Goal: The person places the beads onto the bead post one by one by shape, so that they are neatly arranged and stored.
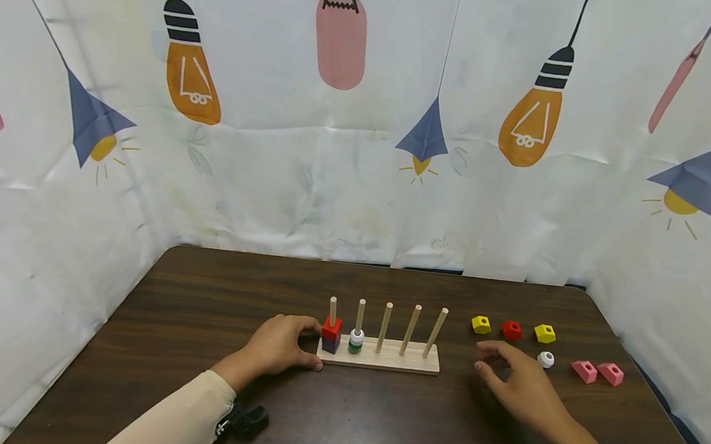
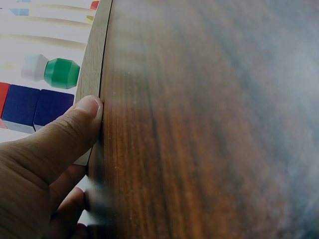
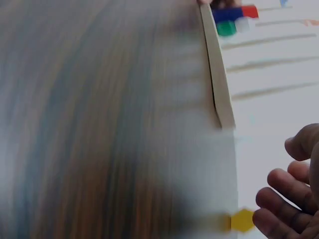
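At its left end, the wooden peg board (image 1: 395, 362) is gripped by my left hand (image 1: 277, 346), thumb on the front edge (image 2: 89, 74). The leftmost peg carries a red block (image 1: 331, 328) above dark blue blocks (image 2: 37, 105). A white bead (image 1: 356, 337) sits over a green bead (image 2: 62, 73) on the second peg; the other three pegs are bare. My right hand (image 1: 523, 385) hovers to the right of the board, its fingers relaxed and holding nothing. Near it lies a loose white bead (image 1: 546, 360).
Behind the right hand, two yellow blocks (image 1: 481, 325) flank a red block (image 1: 512, 330). Two pink blocks (image 1: 584, 371) lie farther right on the dark wooden table (image 1: 233, 282). A patterned cloth (image 1: 260, 174) hangs around the table's back and sides.
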Demonstrator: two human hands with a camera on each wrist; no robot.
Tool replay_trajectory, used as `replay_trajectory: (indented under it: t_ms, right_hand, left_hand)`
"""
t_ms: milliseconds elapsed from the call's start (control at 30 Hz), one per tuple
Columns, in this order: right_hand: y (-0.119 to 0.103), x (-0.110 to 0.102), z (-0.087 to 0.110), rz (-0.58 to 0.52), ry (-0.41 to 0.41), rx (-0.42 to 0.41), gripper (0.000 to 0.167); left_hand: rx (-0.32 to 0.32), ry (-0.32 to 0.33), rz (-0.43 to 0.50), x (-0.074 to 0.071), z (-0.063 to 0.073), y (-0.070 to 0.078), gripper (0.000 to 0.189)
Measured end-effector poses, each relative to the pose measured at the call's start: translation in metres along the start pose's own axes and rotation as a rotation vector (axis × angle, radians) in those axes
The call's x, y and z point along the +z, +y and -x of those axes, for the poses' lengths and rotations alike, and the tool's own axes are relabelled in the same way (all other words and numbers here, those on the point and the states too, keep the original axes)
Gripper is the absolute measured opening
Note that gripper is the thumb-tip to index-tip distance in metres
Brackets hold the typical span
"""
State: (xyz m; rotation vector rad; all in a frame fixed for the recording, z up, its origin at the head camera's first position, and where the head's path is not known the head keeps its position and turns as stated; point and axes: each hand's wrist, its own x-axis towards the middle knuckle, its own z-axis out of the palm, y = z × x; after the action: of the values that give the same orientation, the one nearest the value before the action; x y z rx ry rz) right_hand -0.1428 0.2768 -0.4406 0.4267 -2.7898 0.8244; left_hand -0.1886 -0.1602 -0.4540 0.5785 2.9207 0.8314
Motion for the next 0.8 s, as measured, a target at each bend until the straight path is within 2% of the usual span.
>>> replay_trajectory:
  t_ms: [433,567,800]
  right_hand:
    - [0.057,-0.038,0.008,0.11,0.107,0.118,0.04]
    - [0.067,-0.042,0.01,0.142,0.106,0.132,0.042]
    - [0.079,-0.042,0.011,0.153,0.056,0.121,0.043]
  left_hand:
    - [-0.005,-0.007,-0.003,0.0,-0.001,0.0,0.055]
    - [0.004,-0.005,-0.008,-0.001,-0.001,0.0,0.056]
    - [-0.002,-0.011,-0.012,-0.001,-0.001,0.0,0.055]
